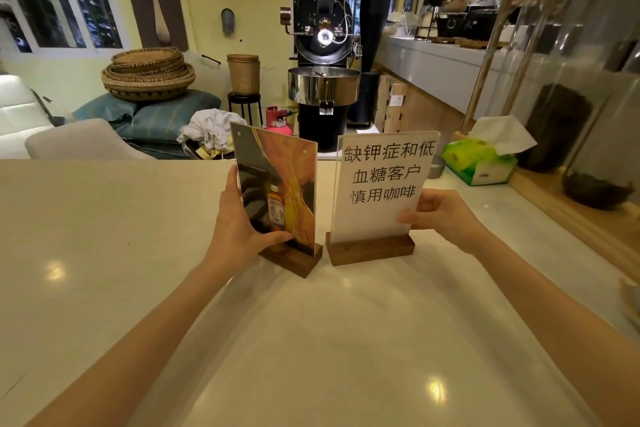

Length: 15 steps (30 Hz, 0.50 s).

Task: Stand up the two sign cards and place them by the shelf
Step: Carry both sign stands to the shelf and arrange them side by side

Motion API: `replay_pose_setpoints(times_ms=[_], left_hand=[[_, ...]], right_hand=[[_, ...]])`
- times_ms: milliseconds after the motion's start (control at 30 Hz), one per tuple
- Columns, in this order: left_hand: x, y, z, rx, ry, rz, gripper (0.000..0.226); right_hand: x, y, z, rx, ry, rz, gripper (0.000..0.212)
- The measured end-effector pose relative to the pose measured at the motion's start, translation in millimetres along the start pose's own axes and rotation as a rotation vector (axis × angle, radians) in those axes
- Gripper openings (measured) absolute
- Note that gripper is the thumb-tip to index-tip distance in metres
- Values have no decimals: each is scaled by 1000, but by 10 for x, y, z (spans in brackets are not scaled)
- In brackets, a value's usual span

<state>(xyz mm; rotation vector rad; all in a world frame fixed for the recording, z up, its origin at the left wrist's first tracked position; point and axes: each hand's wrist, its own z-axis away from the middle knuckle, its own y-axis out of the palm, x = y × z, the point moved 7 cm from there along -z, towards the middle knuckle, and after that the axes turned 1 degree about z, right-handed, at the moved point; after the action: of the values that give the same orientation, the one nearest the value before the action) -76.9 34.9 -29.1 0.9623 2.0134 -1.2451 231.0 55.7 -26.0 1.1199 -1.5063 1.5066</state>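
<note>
Your left hand (239,218) fingers clamp picture sign card (277,191); right hand (446,215) pinches text sign card (384,184). 2 cards upright on glossy cream counter (104,253); roaster (323,45) behind.

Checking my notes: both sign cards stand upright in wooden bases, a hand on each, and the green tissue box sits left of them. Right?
Not quite. The head view shows the green tissue box right of the sign cards; the rest holds.

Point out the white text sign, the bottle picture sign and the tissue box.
white text sign (381,191): head view, middle of the printed sheet.
bottle picture sign (280,191): head view, picture face.
tissue box (481,163): head view, green top.
</note>
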Motion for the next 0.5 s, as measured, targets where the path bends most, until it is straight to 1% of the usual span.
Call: replay_pose_setpoints(times_ms=[200, 500], left_hand=[[-114, 330, -189, 64, 40, 16, 131], [-448, 1064, -496, 141, 143, 73, 127]], right_hand=[[-98, -339, 63, -50, 13, 21, 45], [-426, -1121, 273, -200, 85, 53, 43]])
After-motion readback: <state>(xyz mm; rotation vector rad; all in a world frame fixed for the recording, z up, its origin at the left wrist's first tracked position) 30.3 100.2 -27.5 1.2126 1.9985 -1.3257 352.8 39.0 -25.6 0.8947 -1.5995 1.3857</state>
